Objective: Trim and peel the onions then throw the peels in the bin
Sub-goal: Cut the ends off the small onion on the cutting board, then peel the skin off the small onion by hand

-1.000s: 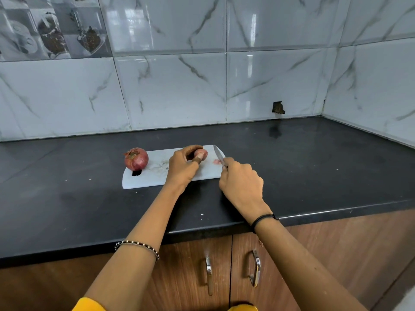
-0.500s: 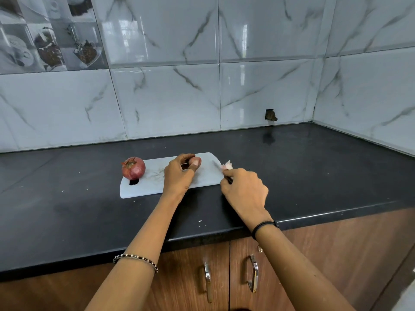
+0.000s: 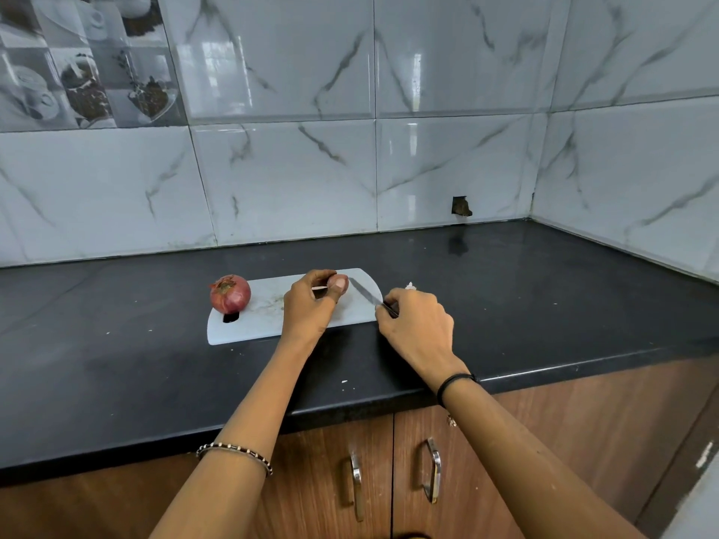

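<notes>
A white cutting board (image 3: 264, 317) lies on the black counter. At its left end stands a whole red onion (image 3: 230, 294) with its skin on. My left hand (image 3: 309, 305) grips a smaller onion (image 3: 337, 284) on the board's right part; the fingers hide most of it. My right hand (image 3: 416, 324) holds a knife (image 3: 365, 292) by the handle, and the blade lies across the board's right end, pointing at the small onion. A small pale onion piece (image 3: 409, 285) sits just past my right hand's knuckles, off the board.
The black counter (image 3: 544, 305) runs to a tiled corner at the right. A dark hole (image 3: 461, 206) shows in the back wall tiles. Wooden cabinet doors with metal handles (image 3: 434, 470) are below the counter edge. No bin is in view.
The right hand carried a cut onion piece off the board's right end and it now lies behind the hand. The knife blade points back at the small onion. The left hand kept its grip.
</notes>
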### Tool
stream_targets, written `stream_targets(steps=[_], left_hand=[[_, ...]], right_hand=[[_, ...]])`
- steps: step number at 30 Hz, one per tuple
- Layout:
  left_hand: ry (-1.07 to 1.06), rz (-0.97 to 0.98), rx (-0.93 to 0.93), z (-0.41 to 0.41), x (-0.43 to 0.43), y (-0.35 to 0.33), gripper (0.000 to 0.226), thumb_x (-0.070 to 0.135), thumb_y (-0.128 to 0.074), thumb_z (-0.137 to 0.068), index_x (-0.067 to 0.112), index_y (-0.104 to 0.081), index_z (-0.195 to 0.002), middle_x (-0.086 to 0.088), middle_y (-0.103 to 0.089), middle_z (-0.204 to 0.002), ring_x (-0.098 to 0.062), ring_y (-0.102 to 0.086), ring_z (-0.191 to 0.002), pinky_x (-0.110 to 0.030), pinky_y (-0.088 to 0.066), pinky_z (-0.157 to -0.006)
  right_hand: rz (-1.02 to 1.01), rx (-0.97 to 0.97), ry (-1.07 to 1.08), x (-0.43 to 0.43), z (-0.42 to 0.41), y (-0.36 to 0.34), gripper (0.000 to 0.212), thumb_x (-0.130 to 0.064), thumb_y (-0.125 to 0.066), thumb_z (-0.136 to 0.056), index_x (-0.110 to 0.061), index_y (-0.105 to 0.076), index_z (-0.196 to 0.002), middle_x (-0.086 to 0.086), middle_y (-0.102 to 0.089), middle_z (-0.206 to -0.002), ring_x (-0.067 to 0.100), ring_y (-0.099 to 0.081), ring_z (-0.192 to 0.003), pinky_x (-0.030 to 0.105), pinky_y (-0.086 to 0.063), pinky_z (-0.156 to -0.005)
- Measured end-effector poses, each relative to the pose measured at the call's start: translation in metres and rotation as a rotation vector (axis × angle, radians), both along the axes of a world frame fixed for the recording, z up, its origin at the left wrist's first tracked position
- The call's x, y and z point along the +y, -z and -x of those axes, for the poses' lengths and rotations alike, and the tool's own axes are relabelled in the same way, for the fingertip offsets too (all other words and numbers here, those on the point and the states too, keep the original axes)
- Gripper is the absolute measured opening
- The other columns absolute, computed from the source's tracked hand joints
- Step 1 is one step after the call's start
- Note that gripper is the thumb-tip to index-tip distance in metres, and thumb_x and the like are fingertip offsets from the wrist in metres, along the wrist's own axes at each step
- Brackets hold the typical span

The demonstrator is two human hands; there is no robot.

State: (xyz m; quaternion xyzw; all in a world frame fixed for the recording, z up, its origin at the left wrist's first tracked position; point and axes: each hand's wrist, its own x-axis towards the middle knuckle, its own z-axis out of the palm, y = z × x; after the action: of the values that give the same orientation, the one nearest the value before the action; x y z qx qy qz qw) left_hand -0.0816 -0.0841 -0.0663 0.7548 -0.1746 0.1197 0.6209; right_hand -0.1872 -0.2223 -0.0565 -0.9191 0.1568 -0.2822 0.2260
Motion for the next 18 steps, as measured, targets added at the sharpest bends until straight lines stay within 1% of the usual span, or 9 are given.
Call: stream_targets(steps=[2, 3, 7, 10, 12, 15, 16, 18], left_hand=[[0.019, 0.031, 0.004, -0.001, 0.001, 0.001, 0.017, 0.044, -0.074, -0.09, 0.034, -0.07, -0.103, 0.005, -0.075, -0.106, -0.016, -0.071, -0.103, -0.044, -0.057, -0.097], [0.025, 0.046, 0.013, -0.001, 0.001, 0.001, 0.019, 0.044, -0.075, -0.089, 0.033, -0.07, -0.103, 0.005, -0.075, -0.106, -0.016, -0.071, -0.103, -0.044, -0.056, -0.098], [0.053, 0.185, 0.106, -0.003, -0.001, -0.001, 0.034, 0.035, -0.081, -0.087, 0.019, -0.069, -0.115, 0.002, -0.075, -0.109, -0.016, -0.072, -0.104, -0.041, -0.055, -0.101], [0.089, 0.292, 0.176, -0.003, -0.003, -0.003, 0.035, 0.025, -0.082, -0.085, 0.014, -0.068, -0.115, -0.003, -0.077, -0.106, -0.02, -0.075, -0.098, -0.041, -0.056, -0.1], [0.11, 0.326, 0.186, -0.002, -0.004, -0.003, 0.033, 0.021, -0.082, -0.085, 0.011, -0.068, -0.113, -0.005, -0.078, -0.104, -0.019, -0.076, -0.097, -0.042, -0.056, -0.1], [0.135, 0.307, 0.16, -0.001, -0.005, -0.004, 0.025, 0.022, -0.082, -0.086, 0.012, -0.073, -0.107, -0.003, -0.079, -0.099, -0.018, -0.075, -0.1, -0.04, -0.056, -0.099], [0.143, 0.276, 0.144, 0.001, -0.005, -0.004, 0.023, 0.024, -0.081, -0.086, 0.014, -0.074, -0.105, -0.001, -0.079, -0.098, -0.016, -0.074, -0.1, -0.038, -0.056, -0.098], [0.175, 0.227, 0.117, 0.004, -0.008, -0.006, 0.019, 0.025, -0.079, -0.089, 0.015, -0.076, -0.104, 0.0, -0.08, -0.096, -0.014, -0.074, -0.099, -0.034, -0.055, -0.097]], right_hand=[[0.03, 0.019, -0.038, 0.004, -0.004, -0.001, 0.018, -0.032, -0.059, -0.094, -0.018, -0.07, -0.096, 0.001, -0.068, -0.091, 0.03, -0.063, -0.09, 0.032, -0.041, -0.066], [0.052, 0.027, -0.054, 0.007, -0.006, -0.001, 0.018, -0.032, -0.059, -0.094, -0.019, -0.07, -0.098, 0.0, -0.068, -0.093, 0.029, -0.063, -0.091, 0.032, -0.04, -0.066], [0.089, 0.023, -0.119, 0.019, -0.013, -0.002, 0.02, -0.031, -0.059, -0.094, -0.018, -0.07, -0.104, 0.001, -0.069, -0.101, 0.026, -0.063, -0.096, 0.032, -0.043, -0.068], [0.06, 0.032, -0.168, 0.025, -0.018, -0.001, 0.022, -0.032, -0.061, -0.094, -0.018, -0.071, -0.107, 0.002, -0.069, -0.103, 0.028, -0.064, -0.1, 0.034, -0.047, -0.072], [0.034, 0.041, -0.185, 0.027, -0.022, 0.0, 0.025, -0.035, -0.062, -0.094, -0.02, -0.071, -0.111, 0.001, -0.07, -0.107, 0.028, -0.065, -0.102, 0.035, -0.049, -0.076], [-0.024, 0.033, -0.194, 0.02, -0.026, -0.001, 0.027, -0.043, -0.061, -0.094, -0.027, -0.071, -0.113, -0.005, -0.071, -0.105, 0.022, -0.065, -0.101, 0.033, -0.046, -0.075], [-0.046, 0.022, -0.19, 0.014, -0.028, -0.002, 0.025, -0.043, -0.06, -0.095, -0.027, -0.072, -0.111, -0.007, -0.072, -0.101, 0.02, -0.065, -0.099, 0.032, -0.045, -0.074], [-0.097, -0.019, -0.177, -0.002, -0.03, -0.007, 0.021, -0.04, -0.06, -0.095, -0.028, -0.072, -0.107, -0.011, -0.071, -0.096, 0.016, -0.065, -0.095, 0.032, -0.047, -0.075]])
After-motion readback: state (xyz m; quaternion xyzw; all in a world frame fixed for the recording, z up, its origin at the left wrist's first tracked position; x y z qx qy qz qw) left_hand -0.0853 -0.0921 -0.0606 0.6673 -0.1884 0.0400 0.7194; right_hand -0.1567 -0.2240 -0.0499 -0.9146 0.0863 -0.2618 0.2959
